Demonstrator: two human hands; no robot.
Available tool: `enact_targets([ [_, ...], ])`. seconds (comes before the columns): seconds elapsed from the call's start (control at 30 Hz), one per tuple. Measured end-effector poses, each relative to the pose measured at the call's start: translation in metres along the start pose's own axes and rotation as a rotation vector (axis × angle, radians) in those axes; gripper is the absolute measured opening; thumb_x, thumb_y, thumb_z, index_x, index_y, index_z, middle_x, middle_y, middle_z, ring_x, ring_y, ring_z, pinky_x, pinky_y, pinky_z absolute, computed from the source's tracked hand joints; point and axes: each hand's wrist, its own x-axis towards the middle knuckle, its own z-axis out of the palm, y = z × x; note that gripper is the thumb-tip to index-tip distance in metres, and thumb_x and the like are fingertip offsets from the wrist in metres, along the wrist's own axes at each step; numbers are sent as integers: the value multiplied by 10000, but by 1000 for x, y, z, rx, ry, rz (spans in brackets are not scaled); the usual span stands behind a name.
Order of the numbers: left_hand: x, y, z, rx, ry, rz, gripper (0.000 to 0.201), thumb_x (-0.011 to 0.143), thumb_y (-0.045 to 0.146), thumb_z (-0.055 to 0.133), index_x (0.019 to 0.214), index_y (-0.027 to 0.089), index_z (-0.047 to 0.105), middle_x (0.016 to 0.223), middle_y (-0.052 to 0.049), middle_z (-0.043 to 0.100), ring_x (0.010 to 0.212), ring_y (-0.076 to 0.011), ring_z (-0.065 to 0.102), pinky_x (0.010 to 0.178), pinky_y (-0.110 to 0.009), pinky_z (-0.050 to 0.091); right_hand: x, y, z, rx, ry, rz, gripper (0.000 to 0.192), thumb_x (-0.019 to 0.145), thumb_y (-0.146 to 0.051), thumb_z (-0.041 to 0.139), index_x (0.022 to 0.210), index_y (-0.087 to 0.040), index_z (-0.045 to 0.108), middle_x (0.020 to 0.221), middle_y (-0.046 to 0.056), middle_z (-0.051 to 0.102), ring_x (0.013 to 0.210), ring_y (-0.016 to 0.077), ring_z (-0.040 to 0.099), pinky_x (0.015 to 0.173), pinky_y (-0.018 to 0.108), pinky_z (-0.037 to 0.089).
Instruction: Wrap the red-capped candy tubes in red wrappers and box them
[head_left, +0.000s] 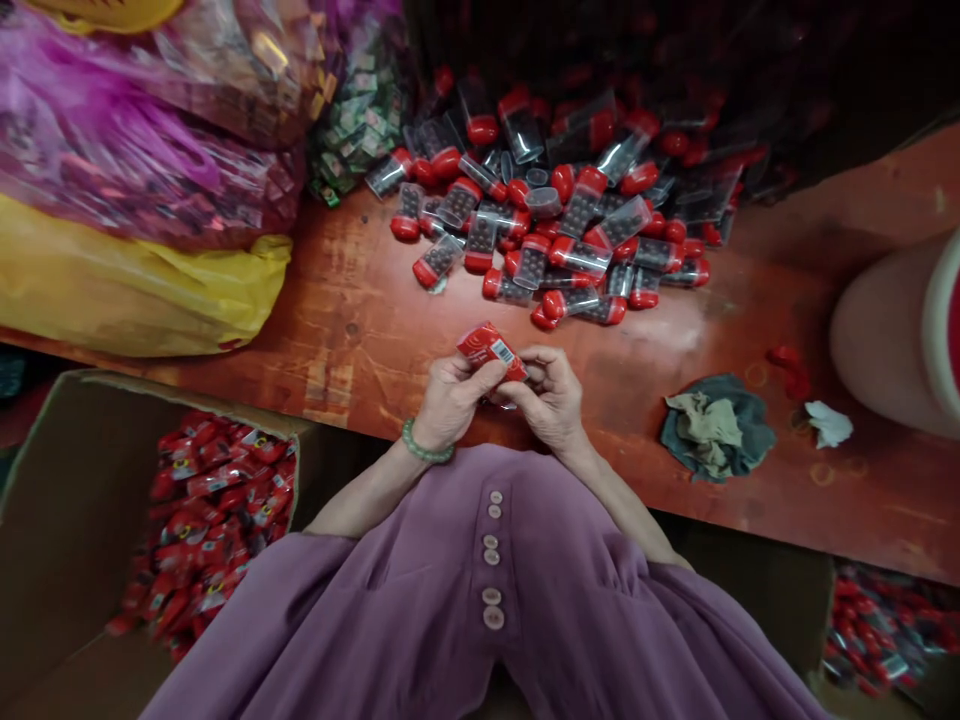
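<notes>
Both my hands meet at the near edge of a red-brown table (360, 320). My left hand (450, 395), with a green bead bracelet at the wrist, and my right hand (551, 395) together grip a small red packet (491, 350) with a white barcode label. What lies inside the packet is hidden. Beyond my hands, a heap of clear plastic vials with red caps (555, 220), filled with dark beads, spreads across the far middle of the table.
Pink and yellow plastic bags (135, 200) crowd the table's left. A cardboard box (45, 520) at lower left holds several red packets (210, 520). More red packets (885, 630) lie at lower right. A crumpled cloth (716, 425), a white scrap (829, 422) and a pale tub (892, 335) occupy the right.
</notes>
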Motion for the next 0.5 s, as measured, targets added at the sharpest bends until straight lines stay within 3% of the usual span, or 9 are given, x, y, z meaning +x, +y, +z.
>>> enact_targets([
  [0.13,-8,0,-4,107,-57,51,292,700,425,843,813,162,782,771,-29,757,673,-120,663,686,-229,558,-4,6,-7,-165,36,-87,410,741,-435,822,989,-252,551,748,-43,735,614,143,708,580,268,570],
  [0.3,-18,5,-7,190,-45,101,311,698,440,836,831,162,789,817,-50,773,726,-152,695,725,-255,574,-4,6,-7,-227,19,-158,394,722,-452,828,908,-248,546,648,-65,698,484,112,606,486,238,479],
  [0.4,-22,11,-7,217,-28,121,319,692,441,838,832,158,789,813,-52,776,716,-158,702,730,-266,581,-3,4,-2,-248,-27,-211,411,714,-490,827,856,-245,528,579,-84,653,424,91,537,430,215,410],
  [0.5,-36,24,-14,336,-9,138,291,708,407,828,853,157,793,829,-55,784,731,-179,714,742,-295,592,-1,-4,3,-296,-159,-266,385,744,-503,805,864,-239,552,629,-62,681,472,98,583,460,216,438],
])
